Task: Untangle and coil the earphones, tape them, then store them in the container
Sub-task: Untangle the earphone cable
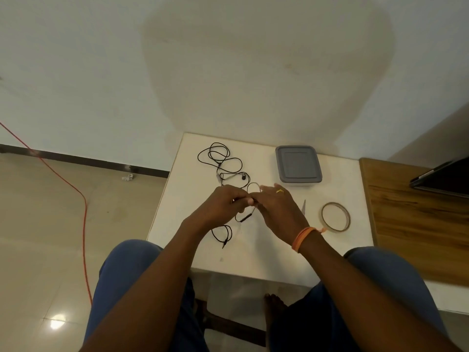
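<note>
Black, thin and rubbery, the earphone cord (pixel 220 161) is spread in loose loops over the far left part of a small white table (pixel 253 257), with one earbud lying near the middle and the plug end trailing toward the near edge. A part of the cord is pinched between the curled fingers of the left hand (pixel 223 203) and the right hand (pixel 276 207), which meet just above the tabletop; a small loop is seen standing up between them, but how each fingertip sits on the cord cannot be made out, since the hands cover each other there. A gold ring is worn on the right hand and an orange band (pixel 303 237) on its wrist. A rectangular container (pixel 298 165) with rounded corners and a smooth grey lid is set on the far right of the table, closed. A flat ring of tape (pixel 335 216) is laid near the right edge, and just beside the right hand a grey pointed tip (pixel 304 205) is shown, the rest being hidden by the hand. To the right a wooden surface (pixel 411 224) with visible grain is seen, bearing a dark flat object cut off by the picture's edge. The wall behind is plain and pale, the floor glossy beige tile, crossed by an orange cable (pixel 76 194).
</note>
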Demonstrator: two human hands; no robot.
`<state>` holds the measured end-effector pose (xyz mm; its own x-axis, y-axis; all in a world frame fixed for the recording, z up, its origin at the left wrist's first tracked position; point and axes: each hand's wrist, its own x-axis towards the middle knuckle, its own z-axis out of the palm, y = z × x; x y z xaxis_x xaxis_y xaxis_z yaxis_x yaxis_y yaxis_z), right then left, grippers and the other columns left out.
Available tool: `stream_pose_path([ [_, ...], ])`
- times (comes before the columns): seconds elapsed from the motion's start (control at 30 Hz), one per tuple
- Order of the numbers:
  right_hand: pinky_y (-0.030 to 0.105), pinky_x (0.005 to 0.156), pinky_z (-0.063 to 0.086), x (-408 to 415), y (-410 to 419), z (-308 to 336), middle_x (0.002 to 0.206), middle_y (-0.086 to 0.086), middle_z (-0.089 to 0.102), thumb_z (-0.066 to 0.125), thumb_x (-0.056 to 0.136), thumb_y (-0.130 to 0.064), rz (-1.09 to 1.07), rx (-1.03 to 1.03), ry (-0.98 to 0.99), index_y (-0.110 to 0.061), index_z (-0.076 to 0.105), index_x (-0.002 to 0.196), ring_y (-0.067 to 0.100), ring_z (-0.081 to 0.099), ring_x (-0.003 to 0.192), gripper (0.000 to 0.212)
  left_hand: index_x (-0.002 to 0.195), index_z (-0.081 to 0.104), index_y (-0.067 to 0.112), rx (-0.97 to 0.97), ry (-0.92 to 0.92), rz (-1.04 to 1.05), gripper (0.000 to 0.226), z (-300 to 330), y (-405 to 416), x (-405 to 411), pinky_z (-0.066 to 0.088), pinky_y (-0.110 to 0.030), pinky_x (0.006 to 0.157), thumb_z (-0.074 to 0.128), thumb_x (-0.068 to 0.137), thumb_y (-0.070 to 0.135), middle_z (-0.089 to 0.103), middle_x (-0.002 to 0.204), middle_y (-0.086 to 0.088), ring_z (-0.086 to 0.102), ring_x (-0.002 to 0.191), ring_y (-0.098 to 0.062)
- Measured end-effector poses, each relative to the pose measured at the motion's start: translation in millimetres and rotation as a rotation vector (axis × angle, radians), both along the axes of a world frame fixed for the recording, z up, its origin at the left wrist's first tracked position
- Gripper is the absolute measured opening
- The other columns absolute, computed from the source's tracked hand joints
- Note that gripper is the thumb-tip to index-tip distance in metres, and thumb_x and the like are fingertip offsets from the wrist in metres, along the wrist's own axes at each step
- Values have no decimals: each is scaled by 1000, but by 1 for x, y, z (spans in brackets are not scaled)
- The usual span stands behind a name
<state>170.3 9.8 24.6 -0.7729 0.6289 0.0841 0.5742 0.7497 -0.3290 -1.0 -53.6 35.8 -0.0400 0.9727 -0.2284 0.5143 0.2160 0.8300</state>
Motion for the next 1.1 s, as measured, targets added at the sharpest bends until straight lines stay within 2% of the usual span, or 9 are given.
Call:
stream_pose_path([
  [0.07,41,65,54,0,2,-2,67,4,67,65,85,-10,-2,25,1,-19,71,87,25,60,64,11,91,76,16,-12,-33,23,17,1,1,-1,36,-6,53,61,96,23,63,67,11,52,56,8],
  [0.17,35,55,50,3,12,1,60,1,61,72,79,-7,-96,72,-40,-22,70,79,20,51,57,15,85,74,20,-25,-54,59,13,3,3,-4,36,-9,49,65,93,25,68,68,9,50,50,5],
  [0.37,29,70,46,16,33,4,95,8,64,58,92,-9,-473,-80,-17,-14,72,97,24,60,86,15,88,74,16,-126,-47,127,13,-3,6,-15,43,-15,46,64,93,22,73,74,4,59,55,-5],
  [0.53,33,103,36,2,15,4,136,9,50,61,82,-5,-276,-148,18,-13,50,137,28,43,126,56,89,75,17,-59,-48,93,13,-6,9,-7,51,-24,61,64,93,20,71,72,7,63,66,-13],
  [0.63,32,90,48,-7,10,5,104,9,69,58,84,-7,-50,-83,98,-15,67,115,25,60,97,33,85,74,17,19,-34,49,12,-4,10,-4,42,-8,61,64,92,15,70,74,10,60,65,6],
  [0.7,39,66,52,-8,11,3,71,5,67,58,86,-9,-32,4,58,-18,72,90,23,57,67,17,84,74,18,35,-16,54,12,-3,9,-4,40,-8,59,64,92,14,70,74,8,57,63,8],
  [0.77,39,58,50,-7,15,2,61,4,64,60,84,-5,-88,21,10,-17,69,77,23,54,58,17,86,74,16,30,-4,60,11,-5,9,-7,41,-9,58,65,92,16,70,74,6,57,61,6],
  [1.0,28,74,53,15,36,18,87,6,73,58,89,-1,-537,-175,286,-10,74,93,20,66,80,19,89,75,17,-42,6,123,14,-9,10,-16,46,-20,59,63,94,23,69,74,6,60,68,-12],
  [1.1,33,85,52,16,38,15,99,8,72,58,91,-7,-592,-234,239,-10,73,104,24,66,94,20,88,75,21,-56,1,146,14,-13,11,-15,43,-25,56,62,94,23,69,75,6,58,69,-16],
])
